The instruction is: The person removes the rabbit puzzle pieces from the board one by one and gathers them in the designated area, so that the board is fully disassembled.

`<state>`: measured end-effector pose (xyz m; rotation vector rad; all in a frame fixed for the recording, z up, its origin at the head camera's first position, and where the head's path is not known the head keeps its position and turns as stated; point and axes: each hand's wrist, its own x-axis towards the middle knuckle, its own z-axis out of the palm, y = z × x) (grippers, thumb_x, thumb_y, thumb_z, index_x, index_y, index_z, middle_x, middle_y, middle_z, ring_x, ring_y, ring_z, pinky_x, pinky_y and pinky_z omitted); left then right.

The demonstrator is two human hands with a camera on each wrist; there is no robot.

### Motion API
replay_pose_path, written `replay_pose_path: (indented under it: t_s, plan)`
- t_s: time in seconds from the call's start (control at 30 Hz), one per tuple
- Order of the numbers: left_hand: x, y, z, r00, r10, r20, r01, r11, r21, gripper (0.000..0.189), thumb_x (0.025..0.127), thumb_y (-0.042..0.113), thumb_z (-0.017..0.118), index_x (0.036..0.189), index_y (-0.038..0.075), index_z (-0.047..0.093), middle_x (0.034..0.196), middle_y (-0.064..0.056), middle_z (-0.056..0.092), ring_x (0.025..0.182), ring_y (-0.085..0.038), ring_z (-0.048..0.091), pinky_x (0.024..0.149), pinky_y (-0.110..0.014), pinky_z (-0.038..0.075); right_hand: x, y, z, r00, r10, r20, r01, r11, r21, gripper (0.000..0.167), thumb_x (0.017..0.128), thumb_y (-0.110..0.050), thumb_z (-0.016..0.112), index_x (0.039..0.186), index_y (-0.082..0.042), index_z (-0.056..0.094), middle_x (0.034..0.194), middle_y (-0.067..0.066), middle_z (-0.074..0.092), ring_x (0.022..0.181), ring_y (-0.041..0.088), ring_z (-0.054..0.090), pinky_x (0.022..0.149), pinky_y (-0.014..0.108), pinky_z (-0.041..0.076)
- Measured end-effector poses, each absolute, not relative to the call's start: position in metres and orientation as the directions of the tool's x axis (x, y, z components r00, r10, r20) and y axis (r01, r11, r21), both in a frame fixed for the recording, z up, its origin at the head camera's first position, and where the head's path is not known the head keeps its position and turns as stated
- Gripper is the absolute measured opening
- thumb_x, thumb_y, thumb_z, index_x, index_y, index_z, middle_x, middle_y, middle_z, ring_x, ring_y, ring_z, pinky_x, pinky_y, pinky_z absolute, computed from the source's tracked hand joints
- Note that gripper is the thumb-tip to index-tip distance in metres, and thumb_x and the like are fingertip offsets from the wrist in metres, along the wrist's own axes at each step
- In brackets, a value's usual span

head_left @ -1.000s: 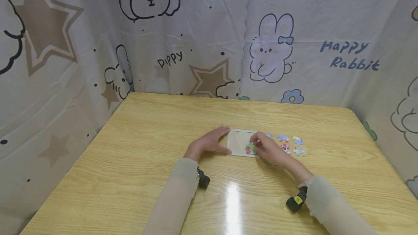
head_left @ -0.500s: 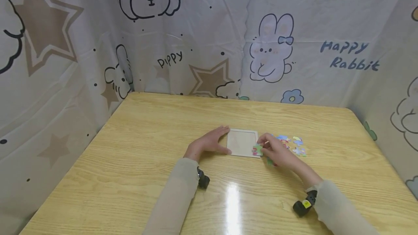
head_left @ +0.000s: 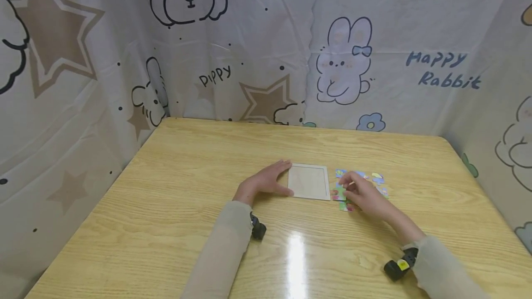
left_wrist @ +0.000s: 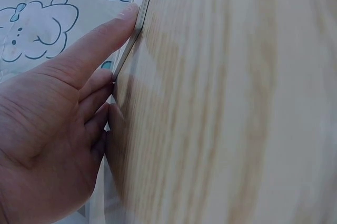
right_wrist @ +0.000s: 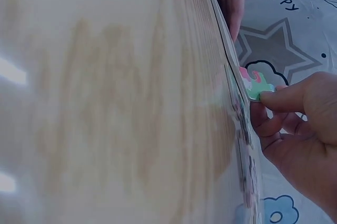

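A pale, shallow puzzle tray (head_left: pixel 308 182) with a thin raised rim lies flat on the table, bare inside. My left hand (head_left: pixel 266 181) rests against its left side, thumb at the near corner and straight fingers at the far corner. Right of the tray, my right hand (head_left: pixel 367 200) pinches a green and pink jigsaw piece (right_wrist: pixel 256 85) between thumb and fingers. In the right wrist view that piece is held tilted up off the tabletop. Several colourful jigsaw pieces (head_left: pixel 378 178) lie beside and beneath the right hand, which partly hides them.
The wood-grain table (head_left: pixel 199 165) reaches back to a patterned curtain (head_left: pixel 249 36) that hangs behind it and at both sides. A wrist camera (head_left: pixel 258 229) sits on the left sleeve cuff, and another camera (head_left: pixel 400 266) on the right.
My right hand has drawn back rightward with the pinched jigsaw piece, from over the tray's right part to beside the other pieces. The left hand stays at the tray's left side.
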<state>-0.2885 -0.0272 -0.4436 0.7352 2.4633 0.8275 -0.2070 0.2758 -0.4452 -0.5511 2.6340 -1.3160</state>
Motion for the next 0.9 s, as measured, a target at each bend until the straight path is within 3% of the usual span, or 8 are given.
replay_pose_path:
  t_s: [0.13,0.23,0.5,0.9]
  plan:
    - [-0.289,-0.027,-0.443,-0.763,0.603,-0.233,0.343,0.683,0.645,0.092,0.084,0.038,0.076,0.157,0.018,0.023,0.166,0.002,0.014,0.156,-0.020,0.007,0.128,-0.040,0.011,-0.204,0.283,-0.446,-0.923,-0.382,0.050,-0.274,0.560,-0.782,0.018,0.096,0.007,0.050,0.113,0.002,0.046,0.094,0.016,0.053,0.057,0.007,0.046,0.046,0.017,0.042]
    - [-0.289,-0.027,-0.443,-0.764,0.601,-0.235,0.341,0.685,0.644,0.092,0.084,0.037,0.076,0.157,0.018,0.023,0.166,0.001,0.014,0.156,-0.019,0.007,0.128,-0.040,0.011,-0.202,0.288,-0.446,-0.925,-0.373,0.066,-0.286,0.572,-0.769,0.019,0.095,0.008,0.051,0.112,0.003,0.046,0.094,0.016,0.056,0.062,0.007,0.050,0.047,0.019,0.044]
    - [-0.289,-0.027,-0.443,-0.765,0.599,-0.237,0.336,0.685,0.647,0.093,0.084,0.038,0.077,0.157,0.018,0.023,0.166,0.001,0.014,0.156,-0.019,0.007,0.128,-0.040,0.011,-0.194,0.301,-0.445,-0.934,-0.342,0.108,-0.310,0.620,-0.721,0.020,0.093,0.010,0.054,0.110,0.003,0.048,0.113,0.021,0.056,0.087,0.002,0.058,0.063,0.019,0.052]
    - [-0.289,-0.028,-0.444,-0.760,0.610,-0.225,0.345,0.672,0.655,0.093,0.084,0.037,0.077,0.157,0.016,0.023,0.166,0.000,0.015,0.156,-0.020,0.007,0.128,-0.040,0.011,-0.181,0.322,-0.443,-0.938,-0.317,0.143,-0.324,0.649,-0.689,0.023,0.092,0.009,0.056,0.114,0.003,0.050,0.108,0.017,0.059,0.088,-0.005,0.055,0.067,0.019,0.054]
